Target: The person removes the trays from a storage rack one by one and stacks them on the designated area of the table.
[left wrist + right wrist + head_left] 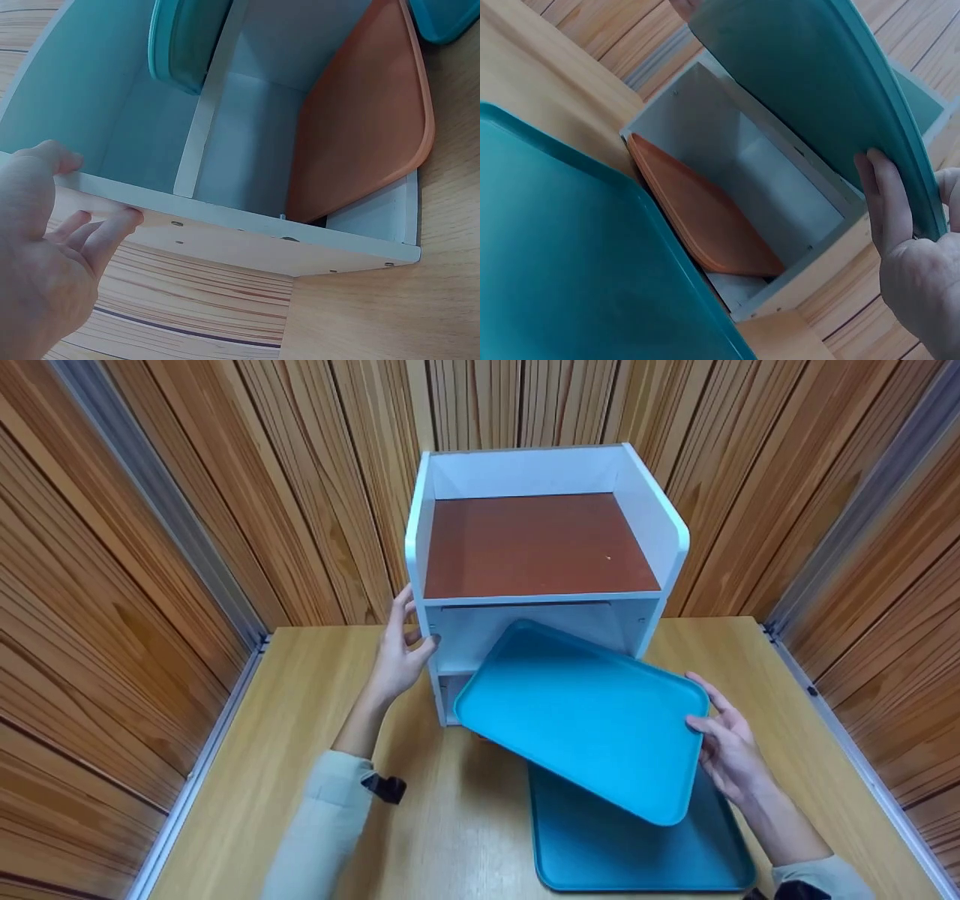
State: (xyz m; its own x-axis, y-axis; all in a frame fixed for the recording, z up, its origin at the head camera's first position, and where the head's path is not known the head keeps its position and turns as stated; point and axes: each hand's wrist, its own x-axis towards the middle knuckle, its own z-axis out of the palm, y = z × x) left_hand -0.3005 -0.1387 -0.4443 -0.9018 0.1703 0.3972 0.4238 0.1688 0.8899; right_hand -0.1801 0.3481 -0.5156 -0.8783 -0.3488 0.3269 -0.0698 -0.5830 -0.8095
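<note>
A white shelf unit (646,521) with a brown top board stands against the back wall. My left hand (401,649) grips the front edge of its left side panel, thumb at the front and fingers along the outer face. At its right short edge, my right hand (727,746) pinches a blue tray (592,720), thumb on top and fingers beneath. This tray is tilted, its far left corner in front of the middle compartment. An orange tray (367,112) leans in the lowest compartment, its front end sticking out; the head view mostly hides it.
Another blue tray (645,859) lies flat on the wooden table (247,810), in front of the shelf and partly under the raised one. Wood-grain walls (135,585) with metal corner strips enclose the table at the back and both sides.
</note>
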